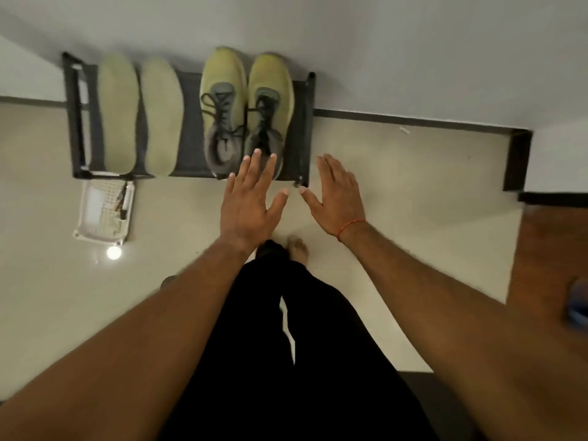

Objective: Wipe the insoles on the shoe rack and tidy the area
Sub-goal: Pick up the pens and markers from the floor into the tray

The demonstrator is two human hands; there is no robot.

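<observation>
A dark shoe rack stands against the white wall. On its left half lie two pale green insoles, one beside the other. Two yellow-green sneakers with dark laces sit on its right half. My left hand is stretched out flat, fingers spread, its fingertips over the heel of the right sneaker. My right hand is also flat and spread, held over the floor just right of the rack's front corner. Both hands hold nothing.
A white plastic basket with small items sits on the floor in front of the rack's left end. A wooden surface lies at the right with a blue object on it. My legs in black trousers and a bare foot are below.
</observation>
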